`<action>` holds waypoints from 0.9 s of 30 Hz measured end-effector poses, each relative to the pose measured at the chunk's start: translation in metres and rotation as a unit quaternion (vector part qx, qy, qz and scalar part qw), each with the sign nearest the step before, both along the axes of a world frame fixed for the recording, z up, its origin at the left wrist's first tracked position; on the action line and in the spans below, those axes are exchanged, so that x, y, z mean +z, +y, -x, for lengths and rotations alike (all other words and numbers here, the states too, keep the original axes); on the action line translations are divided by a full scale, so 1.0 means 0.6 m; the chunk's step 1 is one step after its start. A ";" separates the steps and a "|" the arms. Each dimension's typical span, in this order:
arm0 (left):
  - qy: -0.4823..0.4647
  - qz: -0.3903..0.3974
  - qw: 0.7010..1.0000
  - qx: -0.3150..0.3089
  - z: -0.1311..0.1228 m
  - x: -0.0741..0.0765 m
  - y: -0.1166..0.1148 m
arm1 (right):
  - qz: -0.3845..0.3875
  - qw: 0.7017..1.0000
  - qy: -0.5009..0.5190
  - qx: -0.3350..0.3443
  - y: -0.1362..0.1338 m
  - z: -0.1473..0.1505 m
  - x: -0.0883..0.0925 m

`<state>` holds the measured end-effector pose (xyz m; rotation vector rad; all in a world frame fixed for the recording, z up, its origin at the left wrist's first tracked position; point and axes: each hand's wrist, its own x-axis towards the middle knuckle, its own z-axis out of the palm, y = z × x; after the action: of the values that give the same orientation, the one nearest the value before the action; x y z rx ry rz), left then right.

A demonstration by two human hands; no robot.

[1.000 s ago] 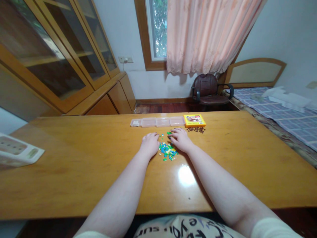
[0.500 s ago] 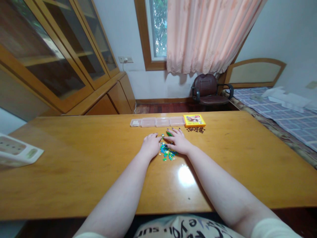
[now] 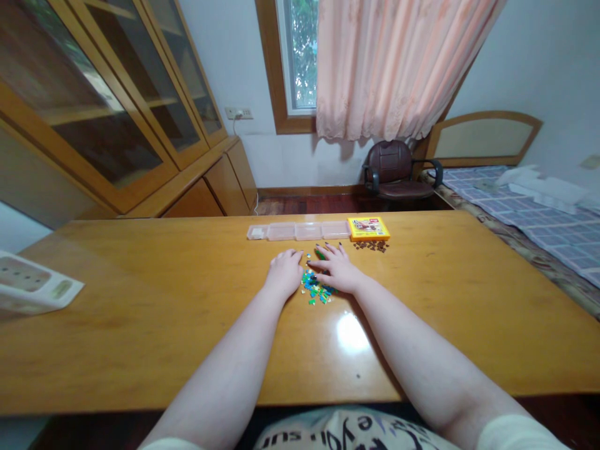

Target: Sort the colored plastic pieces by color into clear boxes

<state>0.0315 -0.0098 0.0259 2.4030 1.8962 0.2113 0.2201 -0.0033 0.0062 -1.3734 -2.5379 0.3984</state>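
A loose heap of small green, blue and pale plastic pieces (image 3: 317,290) lies on the table between my hands. At its left edge rests my left hand (image 3: 285,274), its fingers curled down together; what is beneath or in them is hidden. My right hand (image 3: 341,269) is spread over the right and far side of the heap, fingers apart and touching pieces. Under its fingertips some green pieces (image 3: 320,254) show. A separate patch of small brown pieces (image 3: 371,246) lies beyond my right hand, in front of a yellow box (image 3: 369,229).
A row of clear plastic compartments (image 3: 308,231) runs left from the yellow box along the table's far side. On the wooden table (image 3: 140,325), a white object with an oval cut-out (image 3: 40,284) stands at the left edge. Behind are a brown armchair (image 3: 391,165) and a bed (image 3: 525,200).
My right index finger has drawn slightly back from the left hand, leaving a small gap between them. Otherwise both hands stay nearly in place.
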 end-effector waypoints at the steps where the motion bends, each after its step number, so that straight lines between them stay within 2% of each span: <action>1: 0.005 0.007 1.000 -0.008 -0.001 -0.002 -0.001 | -0.004 1.000 -0.001 -0.008 0.000 0.000 0.000; 5: 0.030 0.026 0.999 -0.036 -0.006 -0.009 -0.001 | -0.018 0.998 -0.005 -0.063 0.004 0.000 -0.002; 9: 0.055 0.031 0.997 -0.035 -0.006 -0.012 -0.002 | -0.021 0.991 -0.011 -0.133 0.011 -0.002 -0.005; 12: 0.072 0.030 0.997 -0.024 -0.002 -0.010 -0.006 | -0.019 0.988 -0.007 -0.151 0.012 -0.004 -0.003; 14: 0.080 0.035 0.996 -0.009 0.000 -0.010 -0.009 | -0.018 0.991 -0.003 -0.130 0.009 -0.004 0.000; 19: 0.085 0.025 0.996 0.002 0.001 -0.010 -0.013 | -0.004 1.000 -0.007 -0.029 0.000 0.001 0.002; 22: 0.078 0.012 0.997 -0.016 0.002 0.002 -0.014 | -0.002 0.999 -0.014 -0.042 0.001 0.002 -0.002; 27: 0.071 0.038 0.995 -0.058 0.015 0.038 -0.011 | -0.027 0.992 0.011 -0.124 0.009 -0.004 -0.002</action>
<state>0.0227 -0.0167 0.0489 2.5278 1.7763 -0.0400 0.2228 0.0023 0.0050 -1.6281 -2.3030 0.2930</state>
